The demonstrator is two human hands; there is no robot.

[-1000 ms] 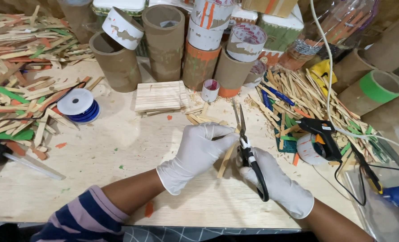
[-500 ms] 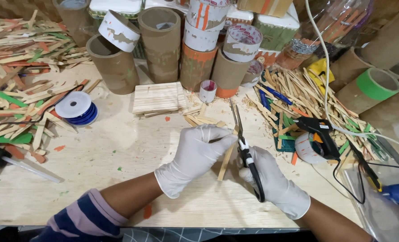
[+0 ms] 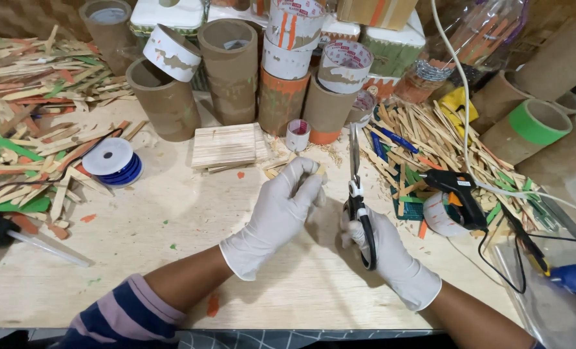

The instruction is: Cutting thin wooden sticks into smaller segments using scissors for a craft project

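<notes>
Both hands wear white gloves and work over the middle of the wooden counter (image 3: pixel 171 220). Right hand (image 3: pixel 382 249) is clamped around the black handles of a pair of scissors (image 3: pixel 358 194), which stand nearly upright with the blades together and pointing away from the person. Left hand (image 3: pixel 281 207) is curled shut around a pale wooden stick (image 3: pixel 320 171), of which only the tip shows above the fingers; the stick sits just left of the scissor blades, and whether it touches them cannot be told. Directly beyond the hands lies a flat panel of joined sticks (image 3: pixel 226 145), with a small tape roll (image 3: pixel 297 134) beside it. Behind these stands a cluster of cardboard tubes (image 3: pixel 230 71), several stacked and marked with orange and white. To the right, a black glue gun (image 3: pixel 459 194) rests on a loose heap of plain and coloured sticks (image 3: pixel 424 139), its white cable running up and away, and a tube with a green band (image 3: pixel 533 123) lies further right. To the left, a blue-and-white spool (image 3: pixel 112 161) sits near a second, larger heap of sticks (image 3: pixel 29 116) along the counter's left edge
</notes>
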